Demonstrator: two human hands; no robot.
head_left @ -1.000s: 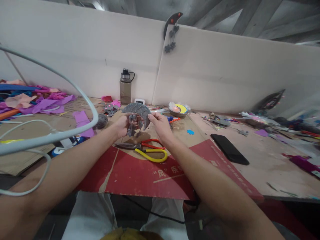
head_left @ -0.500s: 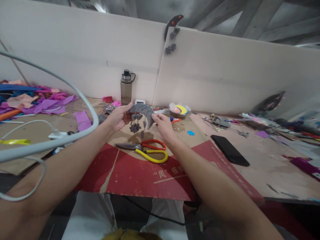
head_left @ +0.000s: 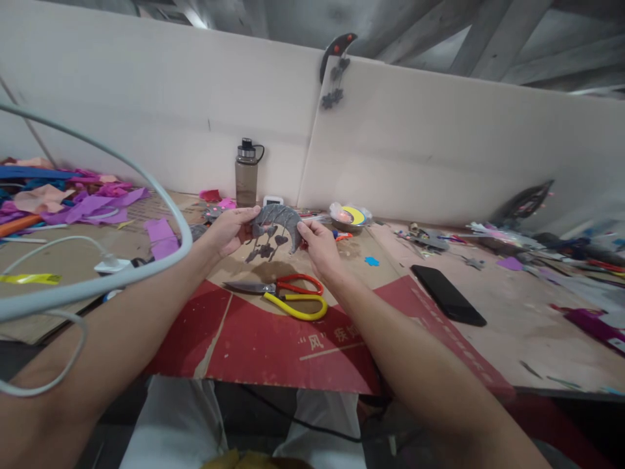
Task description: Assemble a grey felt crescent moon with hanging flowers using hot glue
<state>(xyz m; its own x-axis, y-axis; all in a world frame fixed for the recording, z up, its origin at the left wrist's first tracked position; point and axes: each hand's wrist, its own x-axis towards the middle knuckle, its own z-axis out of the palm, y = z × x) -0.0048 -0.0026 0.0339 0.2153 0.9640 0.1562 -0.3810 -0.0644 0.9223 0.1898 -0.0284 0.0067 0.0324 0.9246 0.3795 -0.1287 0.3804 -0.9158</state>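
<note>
Both my hands hold up a grey felt crescent ornament [head_left: 279, 217] with small grey hearts and flowers dangling under it. My left hand [head_left: 229, 229] grips its left tip, fingers closed on the felt. My right hand [head_left: 317, 244] pinches its right tip. The ornament hangs just above the cardboard-covered table, behind the scissors [head_left: 282, 293], which have red and yellow handles and lie flat on the red cardboard [head_left: 273, 345].
A brown water bottle [head_left: 246, 172] stands at the white partition. A black phone [head_left: 448, 294] lies to the right. Purple and pink felt scraps [head_left: 78, 198] pile at the left. A white cable [head_left: 122, 273] arcs across the left. A similar ornament [head_left: 336, 65] hangs on the partition's top.
The dangling pieces, bunched in my left hand a second ago, now hang free. Both hands have moved to the crescent's tips and hold it spread out, a little farther from me.
</note>
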